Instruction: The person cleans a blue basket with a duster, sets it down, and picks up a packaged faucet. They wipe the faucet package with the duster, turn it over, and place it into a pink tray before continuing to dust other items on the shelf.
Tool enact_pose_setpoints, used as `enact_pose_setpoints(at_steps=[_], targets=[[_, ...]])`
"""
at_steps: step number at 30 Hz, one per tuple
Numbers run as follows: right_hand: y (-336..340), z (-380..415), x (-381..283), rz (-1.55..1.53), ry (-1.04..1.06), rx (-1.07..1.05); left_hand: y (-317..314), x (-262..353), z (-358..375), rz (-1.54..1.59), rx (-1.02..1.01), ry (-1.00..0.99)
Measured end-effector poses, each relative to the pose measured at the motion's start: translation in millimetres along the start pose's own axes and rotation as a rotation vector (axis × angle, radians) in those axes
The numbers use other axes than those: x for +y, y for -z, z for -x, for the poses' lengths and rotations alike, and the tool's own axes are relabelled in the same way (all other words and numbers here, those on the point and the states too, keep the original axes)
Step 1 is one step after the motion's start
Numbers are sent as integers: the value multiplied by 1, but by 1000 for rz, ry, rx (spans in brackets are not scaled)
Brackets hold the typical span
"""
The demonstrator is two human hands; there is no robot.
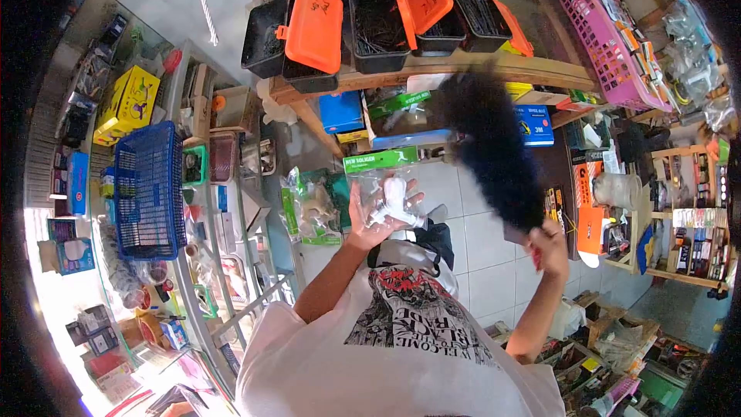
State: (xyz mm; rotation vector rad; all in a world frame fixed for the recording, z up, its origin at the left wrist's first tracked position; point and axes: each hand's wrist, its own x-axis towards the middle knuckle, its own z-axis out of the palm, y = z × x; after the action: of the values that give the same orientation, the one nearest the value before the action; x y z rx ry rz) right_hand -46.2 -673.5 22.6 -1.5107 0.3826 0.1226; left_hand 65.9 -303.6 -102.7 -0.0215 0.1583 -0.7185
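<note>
In my left hand (359, 220) lies a clear bag with a green header card (380, 160), and a white plastic fitting (394, 193) shaped like a tap shows inside it. The fingers are behind the bag, supporting it from below. My right hand (549, 249) is closed around the handle of a black feather duster (494, 150), whose fluffy head is blurred and points up towards the wooden shelf. More bagged fittings with green cards (312, 208) hang or lie just left of my left hand.
Black bins with orange lids (314, 27), holding small hardware, stand on a wooden shelf (363, 81) ahead. A blue basket (149, 193) is at the left, near a yellow box (127, 106). A pink basket (614, 46) stands at the upper right. White floor tiles (486, 251) show below.
</note>
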Motion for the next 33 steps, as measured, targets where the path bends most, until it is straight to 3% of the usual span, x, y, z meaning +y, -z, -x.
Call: enact_pose_setpoints(at_steps=[2,6,11,15,19,25,33], targets=[[-13,-19,-49,-29,46,199,-1,-2,0,16,-21,31],[-24,-79,-117,-29,296,192,-3,-8,1,-48,5,44],[36,-196,-124,221,376,240,-1,-10,5,-54,11,27],[42,-237,-121,128,416,260,-1,-8,16,-1,47,-8],[42,-247,-119,18,357,280,-9,-8,29,-26,65,-94],[45,-255,-118,-12,382,273,7,-5,27,35,14,-72],[47,-230,-126,154,257,332,5,-5,15,-11,-8,-22]])
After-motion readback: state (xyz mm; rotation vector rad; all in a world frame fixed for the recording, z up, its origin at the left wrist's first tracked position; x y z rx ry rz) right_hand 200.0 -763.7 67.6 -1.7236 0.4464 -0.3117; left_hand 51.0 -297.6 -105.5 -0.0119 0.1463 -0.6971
